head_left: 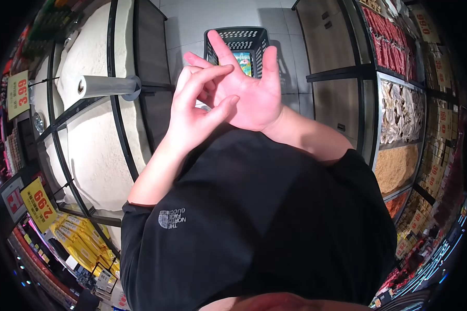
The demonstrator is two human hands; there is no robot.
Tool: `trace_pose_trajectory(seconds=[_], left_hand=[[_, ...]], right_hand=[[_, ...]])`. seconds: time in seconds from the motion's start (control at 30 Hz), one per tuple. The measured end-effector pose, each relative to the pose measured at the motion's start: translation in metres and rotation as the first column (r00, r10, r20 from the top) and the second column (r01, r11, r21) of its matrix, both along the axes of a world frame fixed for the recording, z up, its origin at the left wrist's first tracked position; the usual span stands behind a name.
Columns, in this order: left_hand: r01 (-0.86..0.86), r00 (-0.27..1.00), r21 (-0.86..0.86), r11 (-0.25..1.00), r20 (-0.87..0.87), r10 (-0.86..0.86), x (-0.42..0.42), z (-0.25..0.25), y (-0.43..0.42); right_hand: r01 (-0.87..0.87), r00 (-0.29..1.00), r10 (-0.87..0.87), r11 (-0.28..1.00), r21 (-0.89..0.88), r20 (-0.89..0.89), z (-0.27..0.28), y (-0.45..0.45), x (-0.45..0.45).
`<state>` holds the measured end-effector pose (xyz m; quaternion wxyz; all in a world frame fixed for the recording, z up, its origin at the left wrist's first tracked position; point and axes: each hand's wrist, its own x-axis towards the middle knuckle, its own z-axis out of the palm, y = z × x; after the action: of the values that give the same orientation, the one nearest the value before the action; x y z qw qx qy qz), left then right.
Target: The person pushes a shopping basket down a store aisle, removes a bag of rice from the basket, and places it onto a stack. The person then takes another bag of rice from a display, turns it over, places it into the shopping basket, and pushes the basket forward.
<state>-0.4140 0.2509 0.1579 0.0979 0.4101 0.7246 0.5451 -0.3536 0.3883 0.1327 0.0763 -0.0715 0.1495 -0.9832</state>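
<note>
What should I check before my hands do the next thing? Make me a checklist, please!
1. Bare right hand free of goods: ok, its palm shows none.
2. Bare left hand free of goods: cannot tell, its fingers curl close to the right palm.
3. Dark plastic basket with holed sides, open on top: ok.
4. Blue-and-green printed packet inside the basket: ok.
5. Clear view of everything in the basket: not ok, the hands block part.

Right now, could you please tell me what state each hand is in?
Left hand: partly open, loosely curled; can't tell if it holds anything.
Right hand: open, holding nothing visible.
</note>
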Motion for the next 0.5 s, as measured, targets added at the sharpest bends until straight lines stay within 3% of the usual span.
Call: trace_pose_trajectory(seconds=[0.23,0.33,0.37,0.5], left_hand=[[-0.063,0.963,0.022,0.998,0.264,0.055,-0.059,-0.022,0.035],[0.009,0.921,0.026,1.000,0.390,-0.018,-0.102,-0.032,0.051],[0.071,0.865,0.080,0.994,0.491,-0.101,-0.120,-0.037,0.058],[0.398,0.692,0.101,0.912,0.619,-0.371,-0.204,-0.047,0.089]], right_hand=[[0.087,0.996,-0.089,0.993,0.074,0.027,-0.024,0.018,-0.062],[0.150,0.984,-0.161,0.979,0.135,0.076,-0.026,0.028,-0.093],[0.169,0.977,-0.187,0.972,0.162,0.105,-0.027,0.033,-0.104],[0.251,0.944,-0.278,0.955,0.159,0.178,-0.034,0.061,-0.139]])
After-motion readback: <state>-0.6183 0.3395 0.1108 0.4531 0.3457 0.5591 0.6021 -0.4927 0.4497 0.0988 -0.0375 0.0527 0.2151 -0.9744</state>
